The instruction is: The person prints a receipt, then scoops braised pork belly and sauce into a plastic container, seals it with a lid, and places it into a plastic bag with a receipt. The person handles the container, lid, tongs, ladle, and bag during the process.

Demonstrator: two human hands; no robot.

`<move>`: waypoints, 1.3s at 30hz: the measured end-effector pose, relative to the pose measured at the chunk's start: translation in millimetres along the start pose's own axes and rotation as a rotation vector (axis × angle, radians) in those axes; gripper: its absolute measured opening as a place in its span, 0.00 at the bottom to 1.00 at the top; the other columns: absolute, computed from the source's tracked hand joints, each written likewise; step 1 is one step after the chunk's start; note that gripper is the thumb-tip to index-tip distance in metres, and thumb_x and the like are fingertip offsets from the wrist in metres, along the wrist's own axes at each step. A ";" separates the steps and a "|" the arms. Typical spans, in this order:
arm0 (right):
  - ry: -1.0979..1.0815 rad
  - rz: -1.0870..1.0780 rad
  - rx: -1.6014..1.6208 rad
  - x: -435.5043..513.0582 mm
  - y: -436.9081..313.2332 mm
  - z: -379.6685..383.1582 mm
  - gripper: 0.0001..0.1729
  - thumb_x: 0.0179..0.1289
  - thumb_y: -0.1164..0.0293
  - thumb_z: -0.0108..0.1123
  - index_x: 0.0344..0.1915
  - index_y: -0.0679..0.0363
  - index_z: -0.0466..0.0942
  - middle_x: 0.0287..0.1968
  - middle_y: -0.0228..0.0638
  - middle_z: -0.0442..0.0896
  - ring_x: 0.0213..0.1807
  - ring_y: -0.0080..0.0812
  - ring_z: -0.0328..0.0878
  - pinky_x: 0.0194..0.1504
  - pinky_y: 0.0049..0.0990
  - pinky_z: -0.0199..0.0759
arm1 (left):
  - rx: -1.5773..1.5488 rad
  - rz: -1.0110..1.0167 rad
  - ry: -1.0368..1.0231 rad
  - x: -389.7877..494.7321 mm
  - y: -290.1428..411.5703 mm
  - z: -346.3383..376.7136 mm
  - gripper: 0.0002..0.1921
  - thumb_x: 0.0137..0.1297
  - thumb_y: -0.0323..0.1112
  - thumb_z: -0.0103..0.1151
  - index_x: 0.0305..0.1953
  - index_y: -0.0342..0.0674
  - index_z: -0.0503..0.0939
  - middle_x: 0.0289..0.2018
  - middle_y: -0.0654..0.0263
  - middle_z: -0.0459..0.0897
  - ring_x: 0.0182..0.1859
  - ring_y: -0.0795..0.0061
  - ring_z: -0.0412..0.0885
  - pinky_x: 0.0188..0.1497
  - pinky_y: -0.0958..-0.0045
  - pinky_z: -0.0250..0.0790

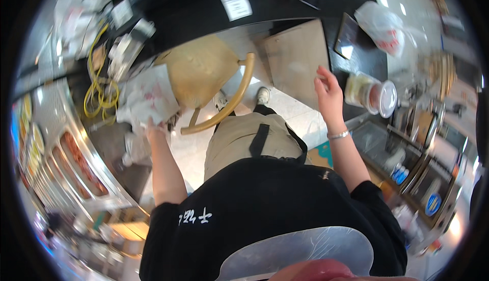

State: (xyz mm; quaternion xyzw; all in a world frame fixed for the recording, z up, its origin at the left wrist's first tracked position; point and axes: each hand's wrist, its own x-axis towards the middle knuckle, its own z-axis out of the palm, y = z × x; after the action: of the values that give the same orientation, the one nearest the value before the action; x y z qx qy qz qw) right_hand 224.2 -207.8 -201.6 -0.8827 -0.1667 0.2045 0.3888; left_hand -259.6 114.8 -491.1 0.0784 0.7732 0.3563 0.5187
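My left hand point(154, 129) grips the lower edge of a white plastic bag point(147, 94) with red print; its fingers are partly hidden in the folds. The bag overlaps the seat of a wooden chair point(202, 67) with a curved back rail. My right hand point(329, 96) is raised and empty, its fingers apart and slightly bent. Just right of it, clear plastic tubs point(370, 94) with food inside stand at the edge of the black counter point(183, 10).
A tablet point(347, 36) and another plastic bag point(382, 29) lie at the right. A looped yellow cable point(101, 97) hangs at left, above a metal food-tray unit point(80, 159). A wooden cabinet panel point(298, 55) stands ahead; glass-topped cases point(393, 147) line the right side.
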 end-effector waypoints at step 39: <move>0.559 -0.192 -0.206 147.2 102.3 -39.3 0.43 0.56 0.70 0.71 0.69 0.70 0.63 0.75 0.69 0.48 0.75 0.64 0.52 0.71 0.49 0.53 | 0.591 0.125 0.087 -121.1 111.0 74.4 0.16 0.75 0.38 0.53 0.55 0.31 0.75 0.44 0.55 0.85 0.46 0.65 0.87 0.51 0.69 0.84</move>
State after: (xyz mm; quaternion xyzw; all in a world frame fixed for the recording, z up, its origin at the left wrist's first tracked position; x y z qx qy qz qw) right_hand 384.0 -231.0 -288.7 -0.9198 -0.1558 -0.1018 0.3455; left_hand -168.9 171.8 -346.0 0.2582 0.8585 0.1501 0.4169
